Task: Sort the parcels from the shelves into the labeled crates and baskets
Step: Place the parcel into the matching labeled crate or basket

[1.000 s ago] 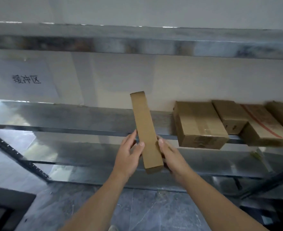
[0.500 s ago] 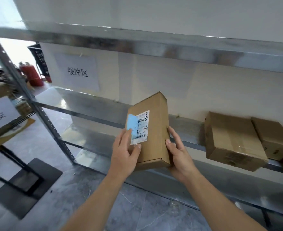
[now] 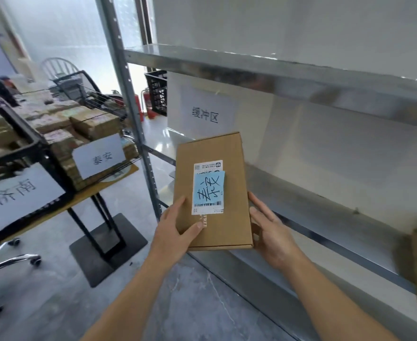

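**Parcel in hand, destination being read**

At far left a black crate [image 3: 34, 143] and a wire basket [image 3: 104, 98] each carry a paper sign. The left hand [image 3: 175, 232] grips the parcel [image 3: 227, 230] at its left edge, thumb on top. The right hand [image 3: 271, 232] holds its right edge. The parcel is in the air before the shelf [image 3: 325, 212], blue note [image 3: 208, 189] facing up. This looks like the label check. Next comes matching the note to a sign, then carrying the parcel left.

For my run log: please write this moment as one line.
left hand: grips parcel, thumb on top | right hand: holds its right edge | parcel: label up, blue note on it | step: not yet sorted
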